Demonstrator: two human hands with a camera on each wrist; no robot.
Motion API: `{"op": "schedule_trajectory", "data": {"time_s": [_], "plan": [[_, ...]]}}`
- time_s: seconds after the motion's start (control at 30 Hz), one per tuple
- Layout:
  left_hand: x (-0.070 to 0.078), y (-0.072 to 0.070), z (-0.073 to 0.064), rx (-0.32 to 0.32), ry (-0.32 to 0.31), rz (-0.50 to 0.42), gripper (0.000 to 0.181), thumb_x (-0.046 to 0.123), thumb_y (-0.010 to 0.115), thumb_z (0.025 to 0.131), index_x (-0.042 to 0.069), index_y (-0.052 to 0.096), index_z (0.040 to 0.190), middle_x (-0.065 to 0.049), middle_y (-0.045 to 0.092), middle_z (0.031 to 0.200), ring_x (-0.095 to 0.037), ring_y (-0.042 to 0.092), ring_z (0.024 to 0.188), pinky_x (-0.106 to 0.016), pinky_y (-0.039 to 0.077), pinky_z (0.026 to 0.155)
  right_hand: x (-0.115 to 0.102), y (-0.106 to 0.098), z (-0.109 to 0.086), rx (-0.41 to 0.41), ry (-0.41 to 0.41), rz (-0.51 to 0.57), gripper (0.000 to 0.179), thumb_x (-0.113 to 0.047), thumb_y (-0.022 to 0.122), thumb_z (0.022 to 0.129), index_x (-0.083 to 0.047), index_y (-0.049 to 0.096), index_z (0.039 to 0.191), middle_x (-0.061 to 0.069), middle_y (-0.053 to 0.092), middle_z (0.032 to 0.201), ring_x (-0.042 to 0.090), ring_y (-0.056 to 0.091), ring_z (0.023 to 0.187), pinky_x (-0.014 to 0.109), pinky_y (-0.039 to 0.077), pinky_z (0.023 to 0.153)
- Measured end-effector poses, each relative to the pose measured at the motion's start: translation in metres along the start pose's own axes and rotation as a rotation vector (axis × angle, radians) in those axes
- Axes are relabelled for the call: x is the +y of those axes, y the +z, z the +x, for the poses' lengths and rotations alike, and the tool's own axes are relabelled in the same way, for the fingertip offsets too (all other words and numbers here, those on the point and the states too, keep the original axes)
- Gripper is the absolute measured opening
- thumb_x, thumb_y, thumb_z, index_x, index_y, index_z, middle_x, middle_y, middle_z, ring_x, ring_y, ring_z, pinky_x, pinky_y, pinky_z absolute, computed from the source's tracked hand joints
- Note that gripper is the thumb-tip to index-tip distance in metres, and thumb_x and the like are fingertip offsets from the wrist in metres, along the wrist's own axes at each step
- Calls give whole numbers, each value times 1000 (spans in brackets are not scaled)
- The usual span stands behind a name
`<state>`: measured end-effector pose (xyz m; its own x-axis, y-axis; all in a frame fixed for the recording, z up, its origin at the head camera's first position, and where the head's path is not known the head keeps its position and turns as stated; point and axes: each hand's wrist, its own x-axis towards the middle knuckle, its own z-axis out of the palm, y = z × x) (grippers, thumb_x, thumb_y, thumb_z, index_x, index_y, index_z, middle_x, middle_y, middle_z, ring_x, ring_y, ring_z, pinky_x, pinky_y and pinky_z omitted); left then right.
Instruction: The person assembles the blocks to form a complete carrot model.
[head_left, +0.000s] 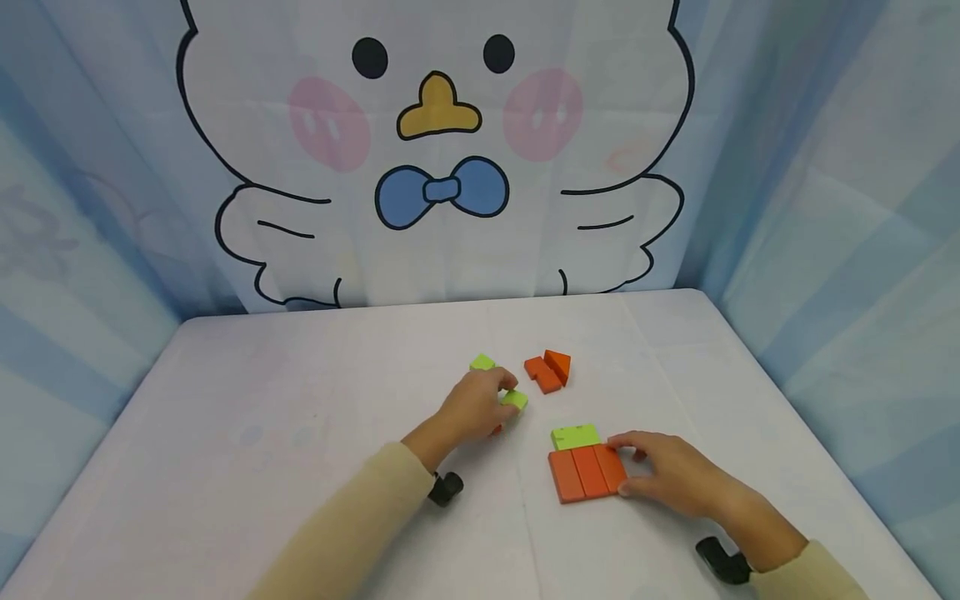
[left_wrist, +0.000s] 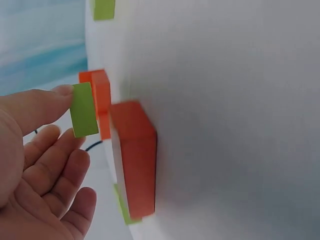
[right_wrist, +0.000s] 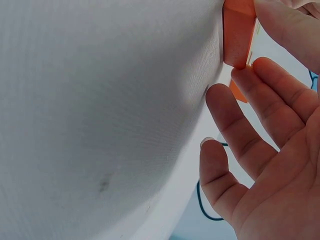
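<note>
Between thumb and fingers, my left hand (head_left: 472,406) pinches a small green block (left_wrist: 83,110), held above the table. A red-orange block (left_wrist: 137,165) lies just under that hand, mostly hidden by it in the head view. My right hand (head_left: 675,473) is at the right side of a row of three orange blocks (head_left: 587,473) laid side by side. Its thumb and forefinger grip the two ends of the rightmost orange block (right_wrist: 239,35). Against the far edge of this row lies a green block (head_left: 575,437).
Behind the left hand sits another green block (head_left: 482,362). To its right, a notched orange block (head_left: 543,375) lies beside an orange triangular block (head_left: 558,365). The white-covered table (head_left: 337,383) ends at a cartoon-printed curtain (head_left: 442,258), with blue-and-white curtains on both sides.
</note>
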<state>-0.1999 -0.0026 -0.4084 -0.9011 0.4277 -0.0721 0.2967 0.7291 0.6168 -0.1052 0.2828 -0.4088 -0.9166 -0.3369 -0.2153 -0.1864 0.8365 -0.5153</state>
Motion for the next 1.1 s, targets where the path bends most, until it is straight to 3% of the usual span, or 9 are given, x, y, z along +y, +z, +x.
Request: {"op": "schedule_trajectory", "data": {"time_s": [0.43, 1.1], "plan": [[13, 28, 7, -56, 15, 55, 34, 21, 76, 91, 9, 66, 122, 0, 68, 113, -16, 59, 104, -30, 50, 89, 0, 0, 0, -6, 27, 6, 58, -31, 83, 82, -11, 61, 133, -2, 62, 119, 19, 53, 97, 43, 49, 85], [23, 33, 2, -64, 26, 85, 36, 22, 76, 91, 8, 66, 122, 0, 67, 109, -16, 57, 97, -29, 49, 86, -1, 1, 1, -9, 22, -8, 58, -31, 83, 83, -11, 61, 133, -1, 62, 119, 18, 54, 96, 42, 49, 83]]}}
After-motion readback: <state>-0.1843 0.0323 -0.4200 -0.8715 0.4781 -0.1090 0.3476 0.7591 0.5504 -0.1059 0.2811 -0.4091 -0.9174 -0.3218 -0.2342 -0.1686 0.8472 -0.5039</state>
